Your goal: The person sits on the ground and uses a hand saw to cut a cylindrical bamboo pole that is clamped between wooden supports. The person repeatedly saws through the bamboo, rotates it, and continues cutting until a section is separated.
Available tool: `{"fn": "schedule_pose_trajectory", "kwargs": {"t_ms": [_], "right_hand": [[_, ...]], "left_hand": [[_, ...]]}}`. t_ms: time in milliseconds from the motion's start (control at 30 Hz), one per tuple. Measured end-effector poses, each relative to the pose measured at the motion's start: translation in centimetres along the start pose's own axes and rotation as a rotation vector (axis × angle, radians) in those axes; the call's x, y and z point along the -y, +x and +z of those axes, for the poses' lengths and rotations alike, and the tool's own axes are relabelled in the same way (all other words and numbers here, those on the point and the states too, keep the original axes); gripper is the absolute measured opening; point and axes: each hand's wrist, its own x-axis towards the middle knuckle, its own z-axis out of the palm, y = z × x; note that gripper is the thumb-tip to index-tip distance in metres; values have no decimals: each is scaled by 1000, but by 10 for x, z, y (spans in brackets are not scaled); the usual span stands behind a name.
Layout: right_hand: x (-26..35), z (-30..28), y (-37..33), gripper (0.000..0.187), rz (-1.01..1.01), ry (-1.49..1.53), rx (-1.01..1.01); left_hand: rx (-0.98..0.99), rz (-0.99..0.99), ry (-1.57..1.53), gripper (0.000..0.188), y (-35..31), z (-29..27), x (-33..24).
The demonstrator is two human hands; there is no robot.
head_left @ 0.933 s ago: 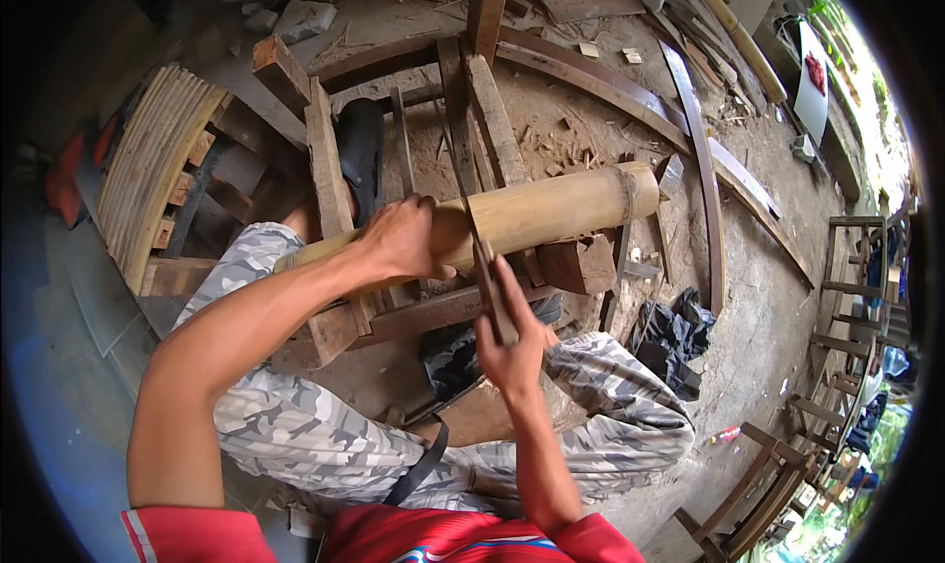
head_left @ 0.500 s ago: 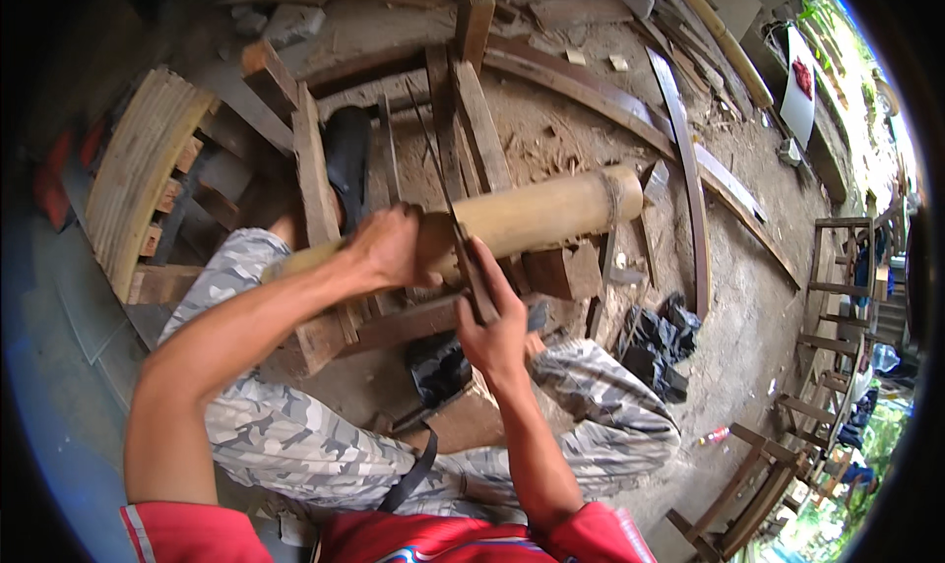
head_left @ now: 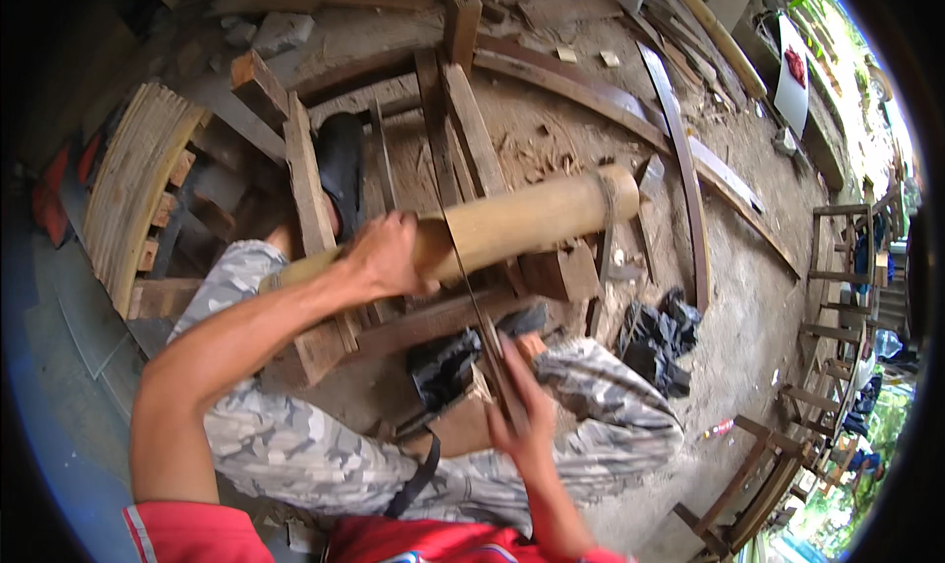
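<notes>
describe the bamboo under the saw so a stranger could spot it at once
Find the wooden frame beyond the lap in camouflage trousers. Across it, under the left hand and saw, lies the bamboo. It's a thick, round tan tube, ringed near its right end, unlike the squared timbers around it.

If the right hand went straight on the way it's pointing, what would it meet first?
Probably the bamboo, ahead of the right hand along the saw. The wooden rail crosses that line sooner but seems lower; depth is unclear.
</notes>
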Motion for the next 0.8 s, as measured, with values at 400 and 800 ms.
{"fn": "schedule_pose_trajectory", "kwargs": {"t_ms": [400, 800], "right_hand": [[-5, 32, 44, 74, -35, 4, -20], [-22, 34, 50, 78, -23, 87, 21]], "left_hand": [[-144, -24, -24, 94, -21, 1, -10], [4, -76, -138, 95, -8, -5, -1]]}}
